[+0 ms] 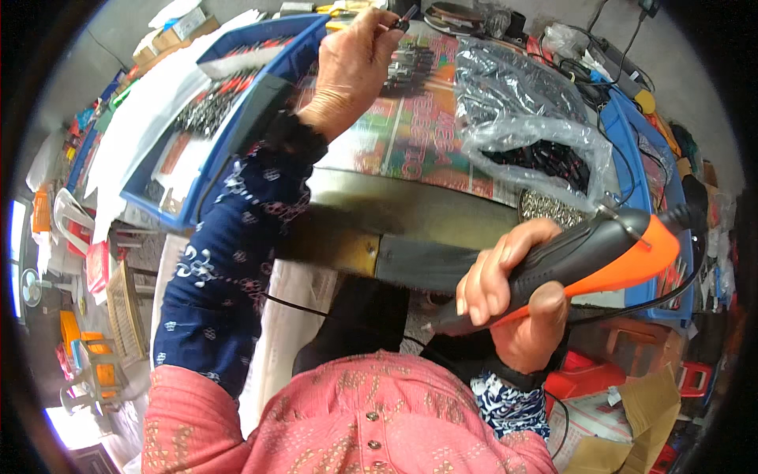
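Note:
My right hand [545,316] is wrapped round an orange and black electric screwdriver [584,261], held over my lap with its tip pointing left. A cable runs from the tool's back end. My left hand [351,67] reaches to the far side of the bench, its fingers pinched round a small dark part [404,22], too small to name exactly. Just beside that hand, a row of small metal and black pieces [409,67] lies on the printed sheet [371,142] covering the bench.
A blue bin [207,178] at left holds several black and red parts. At right, an open clear plastic bag [489,142] contains black pieces, beside a dish of small screws [549,207]. Another blue bin [632,150] stands farther right. A cardboard box [647,411] sits lower right.

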Available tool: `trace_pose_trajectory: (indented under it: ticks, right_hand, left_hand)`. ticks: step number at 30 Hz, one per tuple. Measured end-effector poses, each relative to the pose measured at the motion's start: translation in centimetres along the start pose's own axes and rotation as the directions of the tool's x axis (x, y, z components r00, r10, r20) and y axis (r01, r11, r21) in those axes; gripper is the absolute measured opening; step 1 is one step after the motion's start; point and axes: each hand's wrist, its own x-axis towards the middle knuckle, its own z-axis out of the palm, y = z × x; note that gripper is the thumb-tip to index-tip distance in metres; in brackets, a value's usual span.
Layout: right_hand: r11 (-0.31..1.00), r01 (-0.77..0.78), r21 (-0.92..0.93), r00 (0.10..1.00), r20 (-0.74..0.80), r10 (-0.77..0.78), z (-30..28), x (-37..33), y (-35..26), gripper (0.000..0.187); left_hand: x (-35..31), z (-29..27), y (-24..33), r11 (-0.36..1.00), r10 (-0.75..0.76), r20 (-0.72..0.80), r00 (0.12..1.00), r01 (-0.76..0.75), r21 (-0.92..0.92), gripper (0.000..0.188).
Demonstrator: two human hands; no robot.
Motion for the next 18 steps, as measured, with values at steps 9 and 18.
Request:
trace_pose_trajectory:
  ticks: [9,18]
  right_hand:
    - [0.989,0.141,0.042,0.990,0.026,-0.142,1.6,0.3,-0.8,0.048]
    - [0.907,0.208,-0.367,0.978,0.079,-0.193,4.0,0.8,-1.0,0.058]
  left_hand:
    - [-9.2,-9.8,11.0,0.483,-0.553,0.515,0.655,0.756,-0.442,0.023]
    - [-15.5,-12.5,15.4,-0.130,-0.662,0.704,0.258,0.885,-0.447,0.022]
